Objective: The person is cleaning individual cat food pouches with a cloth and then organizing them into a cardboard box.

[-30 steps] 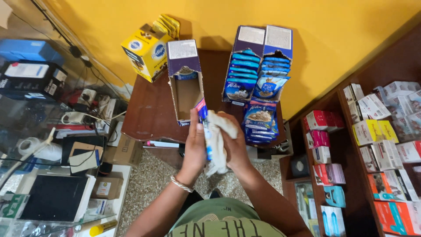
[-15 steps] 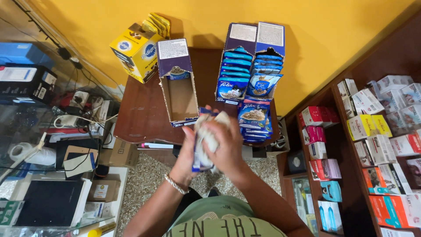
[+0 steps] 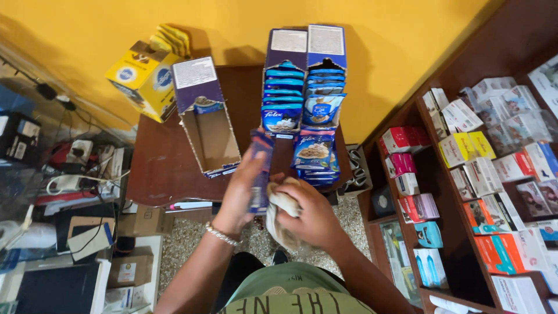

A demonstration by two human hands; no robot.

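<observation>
My left hand [image 3: 239, 195] grips a blue and purple pet food pouch [image 3: 260, 171], held upright over the front edge of the brown table [image 3: 158, 168]. My right hand [image 3: 308, 216] is closed around a crumpled whitish cloth [image 3: 280, 216], just below and right of the pouch. A metal bracelet [image 3: 220, 234] sits on my left wrist. Just beyond my left hand lies an almost empty purple carton [image 3: 206, 125]. A stack of loose pouches [image 3: 314, 156] lies to the right of the held pouch.
Two purple cartons full of blue pouches [image 3: 302, 81] stand at the table's back, a yellow box [image 3: 142, 78] at back left. A wooden shelf unit [image 3: 465, 168] with small boxes fills the right. Cables, boxes and a glass counter [image 3: 52, 192] crowd the left.
The cloth has come off the pouch: my right hand dropped lower with it, and my left hand raised the pouch upright. The camera view shifted to the right.
</observation>
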